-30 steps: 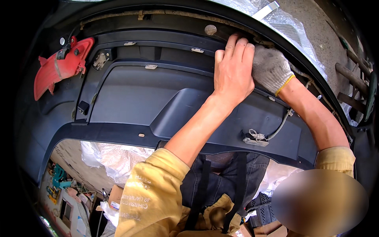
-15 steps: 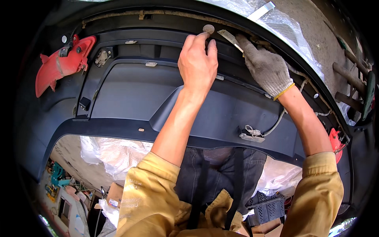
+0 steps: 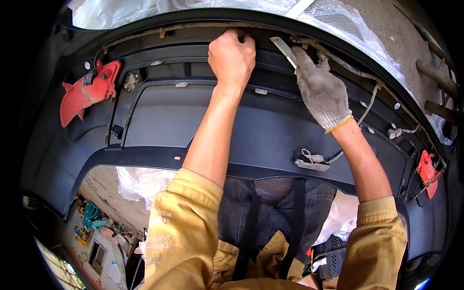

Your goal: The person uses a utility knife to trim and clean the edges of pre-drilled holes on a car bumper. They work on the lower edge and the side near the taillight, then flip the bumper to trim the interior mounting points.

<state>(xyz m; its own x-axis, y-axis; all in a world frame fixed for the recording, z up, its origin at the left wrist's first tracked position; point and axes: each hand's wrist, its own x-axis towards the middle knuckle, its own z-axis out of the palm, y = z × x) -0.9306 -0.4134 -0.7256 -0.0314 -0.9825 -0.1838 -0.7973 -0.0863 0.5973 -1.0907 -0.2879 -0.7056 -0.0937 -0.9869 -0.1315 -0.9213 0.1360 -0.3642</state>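
Note:
A large dark car bumper, inner side up, lies across my lap. My left hand is bare, its fingers closed and bent down against the bumper's far part. Whatever its fingertips grip is hidden. To the right, my right hand, in a grey knitted glove with a yellow cuff edge, is closed around a knife. The flat metal knife blade points up and left, apart from my left hand. A cloth-wrapped wiring harness runs along the far edge, just beyond the glove.
Red lamps sit at both bumper ends. A cable leads to a small light fitting near the middle. Clear plastic wrap lies beyond the far edge. Metal bars stand far right; tools and scraps lie lower left.
My left hand has moved slightly left and up; the round grey disc at its fingertips is now out of sight. The knife has shifted little. The whole view has turned slightly.

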